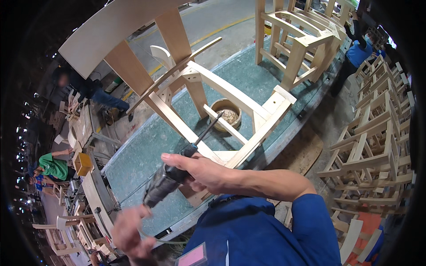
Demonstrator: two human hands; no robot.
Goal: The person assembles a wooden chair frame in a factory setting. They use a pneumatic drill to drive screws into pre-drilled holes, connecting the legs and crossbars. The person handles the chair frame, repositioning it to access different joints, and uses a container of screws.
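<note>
My right hand (202, 172) is wrapped round a black inline power screwdriver (162, 184), its thumb lying along the body. The tool's long thin bit (211, 126) points up and away over the seat frame of a pale wooden chair (228, 88). My left hand (131, 230) is smeared by motion close to the screwdriver's rear end; whether it touches the tool cannot be made out. The chair stands on a green-topped table (137, 159), its broad curved back rail at the far left. Behind the frame's lower bar sits a round tub (238, 126) with a heap of small screws.
More unfinished chair frames (293, 53) stand farther along the table. Stacked wooden frames (372, 133) fill the right side. A person in blue (358, 53) works at the far right, others at the left near a yellow box (82, 164). A hose (171, 242) runs below my left hand.
</note>
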